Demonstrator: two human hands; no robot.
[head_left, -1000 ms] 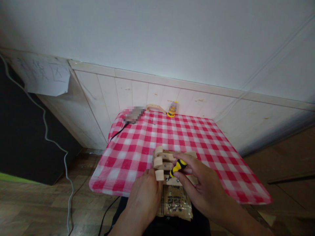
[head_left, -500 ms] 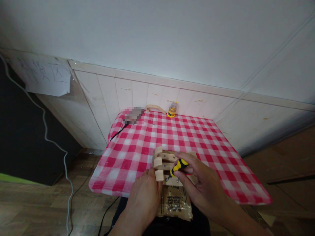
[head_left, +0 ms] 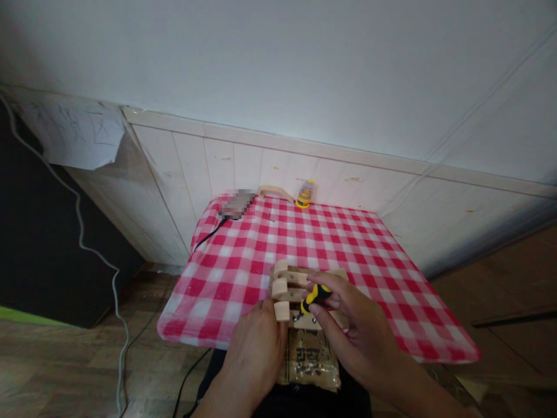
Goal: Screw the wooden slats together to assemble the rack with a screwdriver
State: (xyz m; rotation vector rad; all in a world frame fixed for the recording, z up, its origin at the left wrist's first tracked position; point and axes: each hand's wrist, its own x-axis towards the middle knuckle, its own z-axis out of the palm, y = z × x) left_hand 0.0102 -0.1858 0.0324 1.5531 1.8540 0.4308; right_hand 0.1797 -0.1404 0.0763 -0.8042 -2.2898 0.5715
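My right hand (head_left: 363, 319) grips a short yellow and black screwdriver (head_left: 315, 296) between thumb and fingers. Its tip slants down to a screw at the left end of the nearest wooden hook (head_left: 282, 312). That hook and two others, one of them the farthest wooden hook (head_left: 281, 267), lie in a row across a piece of cardboard (head_left: 310, 368) covered partly in shiny tape. My left hand (head_left: 256, 345) is closed on the left edge of the cardboard, beside the nearest hook; most of its fingertips are hidden. A second screw shows near the hook's right end.
The table has a red and white checked cloth (head_left: 235, 284). Along its back edge are a blurred-out object (head_left: 237, 204) with a black cord, a loose curved wooden piece (head_left: 276, 191) and a yellow-capped clear bottle (head_left: 305, 194). A white cable (head_left: 80, 220) hangs at the left.
The screwdriver handle has turned a little in my right fingers, showing more black. My left hand and the cardboard stay where they were.
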